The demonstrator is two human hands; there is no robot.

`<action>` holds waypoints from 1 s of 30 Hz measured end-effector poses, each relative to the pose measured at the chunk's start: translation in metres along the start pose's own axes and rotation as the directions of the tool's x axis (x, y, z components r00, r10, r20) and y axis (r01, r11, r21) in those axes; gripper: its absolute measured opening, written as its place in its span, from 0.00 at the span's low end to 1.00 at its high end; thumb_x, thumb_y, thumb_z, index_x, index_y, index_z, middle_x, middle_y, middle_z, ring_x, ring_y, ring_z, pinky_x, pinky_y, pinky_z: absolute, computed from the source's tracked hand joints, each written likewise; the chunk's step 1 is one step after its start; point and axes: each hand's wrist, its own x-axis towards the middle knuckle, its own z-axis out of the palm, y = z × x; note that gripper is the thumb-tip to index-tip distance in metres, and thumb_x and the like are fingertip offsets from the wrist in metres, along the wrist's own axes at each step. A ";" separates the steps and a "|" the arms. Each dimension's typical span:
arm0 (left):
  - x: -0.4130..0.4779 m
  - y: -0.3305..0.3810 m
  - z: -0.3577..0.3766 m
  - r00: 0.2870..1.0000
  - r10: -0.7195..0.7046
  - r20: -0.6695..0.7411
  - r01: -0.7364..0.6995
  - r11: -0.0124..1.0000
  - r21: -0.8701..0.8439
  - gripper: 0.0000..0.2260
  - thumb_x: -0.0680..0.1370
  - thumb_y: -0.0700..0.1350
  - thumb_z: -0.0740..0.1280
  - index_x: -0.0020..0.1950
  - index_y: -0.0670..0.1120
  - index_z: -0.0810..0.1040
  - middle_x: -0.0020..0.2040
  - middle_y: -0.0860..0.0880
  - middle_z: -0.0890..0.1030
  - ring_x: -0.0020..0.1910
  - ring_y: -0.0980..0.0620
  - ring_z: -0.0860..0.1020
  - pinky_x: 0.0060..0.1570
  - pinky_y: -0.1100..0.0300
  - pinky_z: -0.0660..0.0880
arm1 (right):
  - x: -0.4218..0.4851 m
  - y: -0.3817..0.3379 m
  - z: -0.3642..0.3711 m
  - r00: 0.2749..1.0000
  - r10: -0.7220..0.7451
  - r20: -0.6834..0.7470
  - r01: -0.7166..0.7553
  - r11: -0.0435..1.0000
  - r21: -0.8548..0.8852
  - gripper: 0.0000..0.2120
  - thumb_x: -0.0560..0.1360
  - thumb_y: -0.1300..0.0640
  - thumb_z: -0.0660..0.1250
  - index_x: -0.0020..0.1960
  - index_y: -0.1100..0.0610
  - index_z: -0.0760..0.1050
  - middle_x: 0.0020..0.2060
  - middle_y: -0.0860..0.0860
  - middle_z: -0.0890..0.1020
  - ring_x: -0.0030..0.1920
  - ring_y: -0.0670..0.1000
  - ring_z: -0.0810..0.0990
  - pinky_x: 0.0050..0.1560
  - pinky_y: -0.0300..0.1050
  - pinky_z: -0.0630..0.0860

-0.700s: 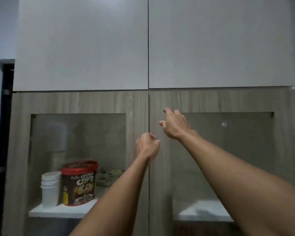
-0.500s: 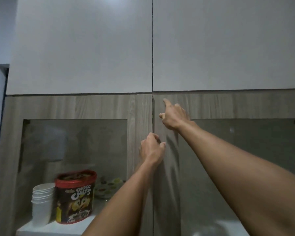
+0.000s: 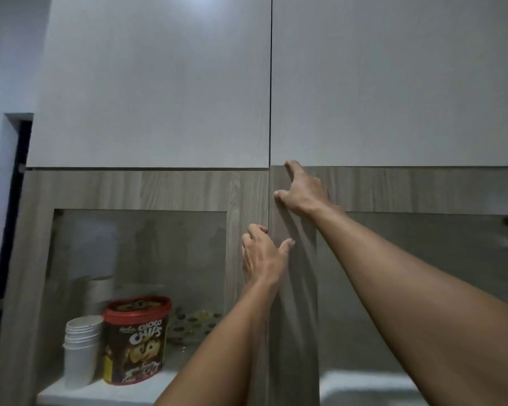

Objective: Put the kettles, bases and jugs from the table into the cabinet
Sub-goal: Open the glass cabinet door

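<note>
Both hands are sitting higher on the cabinet (image 3: pixel 147 189) than half a second ago, and the view is tilting upward with them. Right hand (image 3: pixel 301 190) is reaching the top corner of the right door (image 3: pixel 393 189), fingers spread, holding nothing. Left hand (image 3: pixel 263 253) is pressing lower, loosely curled and empty, right at the vertical seam (image 3: pixel 269 200) between the two glass-fronted doors. That seam is running straight up and down, directly ahead of both hands, the left one nearer. Doors are staying closed. Kettles, bases, jugs and the desk are not showing. Inside, paper cups (image 3: pixel 81 347) are standing beside a red-lidded tub (image 3: pixel 135 338).
</note>
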 end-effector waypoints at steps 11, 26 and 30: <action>-0.155 0.074 -0.083 0.984 0.172 0.039 -0.154 0.946 -0.287 0.13 0.73 0.45 0.74 0.55 0.44 0.77 0.45 0.52 0.79 0.42 0.54 0.76 0.44 0.64 0.73 | -0.160 -0.031 -0.115 0.976 0.079 -0.201 -0.076 0.997 0.022 0.39 0.75 0.34 0.62 0.81 0.43 0.50 0.70 0.61 0.64 0.69 0.64 0.69 0.63 0.56 0.71; -0.389 0.290 -0.051 0.845 0.453 0.285 -0.167 0.729 -0.664 0.17 0.69 0.52 0.77 0.53 0.49 0.76 0.47 0.50 0.81 0.42 0.55 0.79 0.45 0.57 0.79 | -0.307 0.026 -0.406 0.796 0.231 -0.559 -0.313 0.948 -0.054 0.08 0.70 0.60 0.62 0.34 0.55 0.66 0.31 0.50 0.73 0.33 0.56 0.70 0.32 0.46 0.63; -0.432 0.343 -0.009 0.721 0.522 0.456 -0.170 0.772 -0.613 0.24 0.72 0.56 0.73 0.63 0.49 0.72 0.58 0.49 0.77 0.55 0.51 0.78 0.53 0.56 0.76 | -0.331 0.076 -0.476 0.744 0.307 -0.593 -0.395 0.918 -0.020 0.12 0.70 0.63 0.62 0.31 0.53 0.64 0.28 0.48 0.70 0.34 0.56 0.68 0.36 0.46 0.64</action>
